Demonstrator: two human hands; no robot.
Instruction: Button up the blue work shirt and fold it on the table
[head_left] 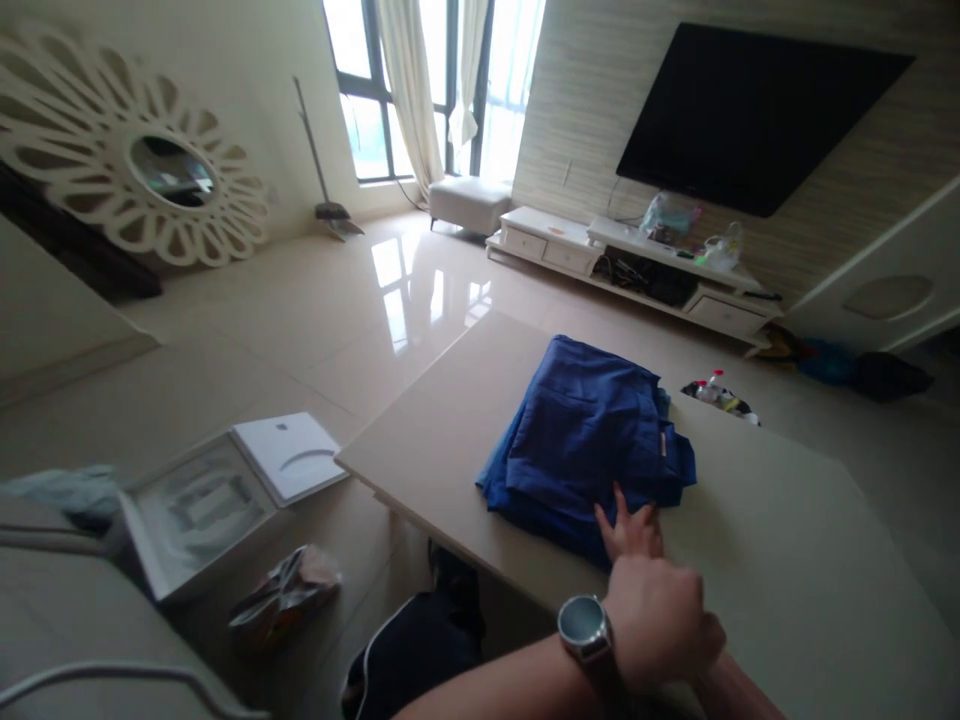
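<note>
Though illegibly small, side tag (664, 441) on folded blue garment (585, 430).

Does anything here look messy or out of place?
Yes. An open white box and a crumpled wrapper lie on the floor beside the table, and bottles sit on the floor beyond it. The blue garment is folded unevenly.

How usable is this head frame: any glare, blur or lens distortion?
Head view: the windows are blown out and mirrored as glare on the glossy floor; wide-angle distortion tilts and bends the walls; the left hand looks slightly soft; the folded blue garment stays evenly lit and readable.
</note>
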